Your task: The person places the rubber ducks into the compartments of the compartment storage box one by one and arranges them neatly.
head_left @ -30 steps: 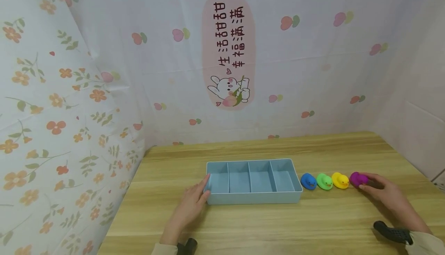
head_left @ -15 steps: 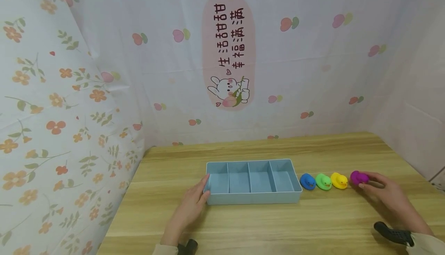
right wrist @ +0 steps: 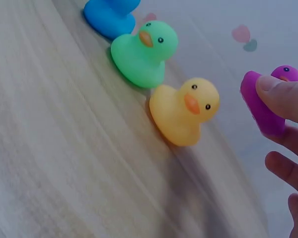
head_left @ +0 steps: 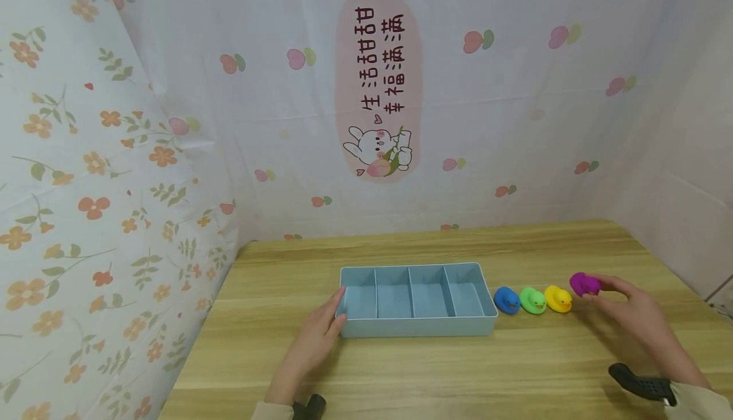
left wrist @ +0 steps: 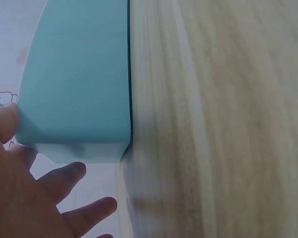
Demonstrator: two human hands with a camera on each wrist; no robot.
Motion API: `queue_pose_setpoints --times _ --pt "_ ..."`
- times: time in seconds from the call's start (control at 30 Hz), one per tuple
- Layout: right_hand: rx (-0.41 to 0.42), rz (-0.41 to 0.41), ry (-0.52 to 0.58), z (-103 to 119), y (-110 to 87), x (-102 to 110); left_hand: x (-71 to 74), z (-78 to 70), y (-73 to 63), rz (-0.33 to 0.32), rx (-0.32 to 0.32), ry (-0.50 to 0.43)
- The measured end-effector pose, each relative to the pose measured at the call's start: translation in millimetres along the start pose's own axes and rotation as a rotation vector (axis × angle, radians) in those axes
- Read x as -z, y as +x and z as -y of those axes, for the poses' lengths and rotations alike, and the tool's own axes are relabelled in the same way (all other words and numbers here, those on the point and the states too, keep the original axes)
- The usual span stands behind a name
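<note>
A purple rubber duck (head_left: 585, 284) is pinched between thumb and fingers of my right hand (head_left: 627, 308), raised off the table. In the right wrist view the thumb lies across the purple duck (right wrist: 260, 106), its head showing behind. Left of it, a yellow duck (head_left: 558, 299), a green duck (head_left: 533, 300) and a blue duck (head_left: 507, 300) stand in a row. My left hand (head_left: 312, 337) rests at the left end of a pale blue divided box (head_left: 418, 326). In the left wrist view, the thumb touches the rim of the box (left wrist: 79, 74); the other fingers are loosely spread.
The box has several compartments side by side, with bare floors showing. Everything stands on a wood-grain table (head_left: 435, 375). A white patterned curtain (head_left: 275, 121) hangs behind, and a floral cloth (head_left: 114, 229) hangs at the left.
My right hand has lifted the purple duck off the table and carried it slightly left, closer to the yellow duck. My left hand and the box have stayed in place.
</note>
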State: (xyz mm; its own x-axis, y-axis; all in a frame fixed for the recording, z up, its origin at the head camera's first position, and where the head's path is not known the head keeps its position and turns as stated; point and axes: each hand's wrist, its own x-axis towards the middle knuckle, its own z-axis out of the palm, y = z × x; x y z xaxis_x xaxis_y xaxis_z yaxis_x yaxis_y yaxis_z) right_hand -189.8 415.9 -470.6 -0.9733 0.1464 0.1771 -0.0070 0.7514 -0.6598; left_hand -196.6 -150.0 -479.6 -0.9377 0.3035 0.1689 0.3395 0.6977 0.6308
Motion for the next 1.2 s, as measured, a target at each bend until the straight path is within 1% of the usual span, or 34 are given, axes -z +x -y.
queue_pose_setpoints --times 0.07,0.2,0.33,0.43,0.53,0.67,0.77,0.97,1.2 --pt "0.016 -0.006 -0.008 4 0.3 -1 0.2 0.5 -0.4 0.001 0.005 -0.007" --pt "0.005 0.011 0.021 11 0.0 -2 1.6 1.3 -1.5 -0.003 0.015 -0.008" --pt "0.008 0.007 0.031 17 0.1 -5 2.3 1.7 -2.2 0.001 0.013 -0.012" --pt "0.032 0.005 0.027 21 0.6 -8 2.6 1.7 -2.9 0.003 0.014 -0.016" --pt "0.028 0.018 0.033 26 -0.2 -11 2.7 1.9 -3.1 0.000 0.010 -0.011" --pt "0.010 0.013 0.041 32 -0.7 -13 2.8 1.6 -2.8 0.000 0.009 -0.008" --pt "0.011 0.009 0.042 35 -0.1 -14 3.1 0.9 -2.9 0.002 0.012 -0.011" --pt "0.011 0.027 0.038 45 -0.9 -16 2.7 0.9 -2.7 0.008 0.014 -0.016" --pt "0.014 0.016 0.037 58 -3.8 -22 0.9 0.7 -1.6 0.016 0.010 -0.036"
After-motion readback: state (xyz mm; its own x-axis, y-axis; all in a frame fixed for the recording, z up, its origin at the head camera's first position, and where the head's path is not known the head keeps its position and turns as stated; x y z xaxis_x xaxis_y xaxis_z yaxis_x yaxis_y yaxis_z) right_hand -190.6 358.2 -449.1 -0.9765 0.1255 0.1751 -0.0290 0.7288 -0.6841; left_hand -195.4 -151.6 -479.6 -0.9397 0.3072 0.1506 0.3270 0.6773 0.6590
